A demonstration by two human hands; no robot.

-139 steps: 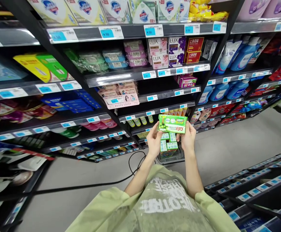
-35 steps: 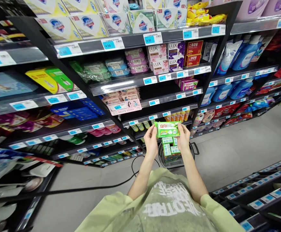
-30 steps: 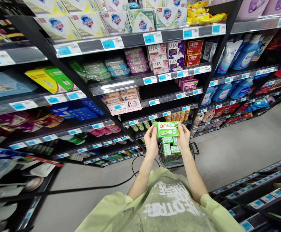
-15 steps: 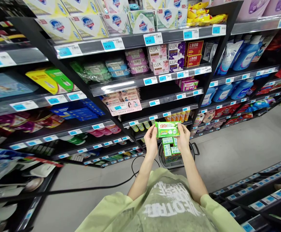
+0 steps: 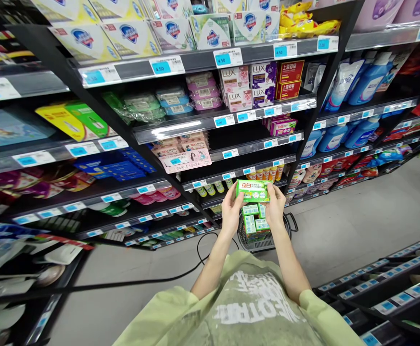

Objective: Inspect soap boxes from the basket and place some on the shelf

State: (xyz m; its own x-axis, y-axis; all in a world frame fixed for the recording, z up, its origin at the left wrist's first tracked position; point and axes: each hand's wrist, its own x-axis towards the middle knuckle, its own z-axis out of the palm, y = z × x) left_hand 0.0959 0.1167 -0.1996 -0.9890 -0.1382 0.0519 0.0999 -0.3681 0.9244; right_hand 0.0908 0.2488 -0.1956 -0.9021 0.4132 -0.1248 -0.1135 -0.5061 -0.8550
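- Green and white, the soap pack (image 5: 252,190) is held up flat in front of the person's chest, its printed face turned toward them, level with the lower shelves.
- The left hand (image 5: 231,207) pinches the pack's left end, thumb on the front and fingers behind.
- The right hand (image 5: 275,206) pinches the right end in the same way, so the pack spans the gap between both hands.
- Just below the hands, a dark wire basket (image 5: 263,238) stands on the grey floor (image 5: 357,216), with more green packs (image 5: 255,222) stacked inside it.
- A black cable (image 5: 181,275) trails across the floor to the left of the basket.
- Behind the pack, dark shelves (image 5: 224,117) carry boxed soaps (image 5: 251,86) with blue price tags (image 5: 224,59) along the edges.
- Blue bottles (image 5: 361,79) stand further right.
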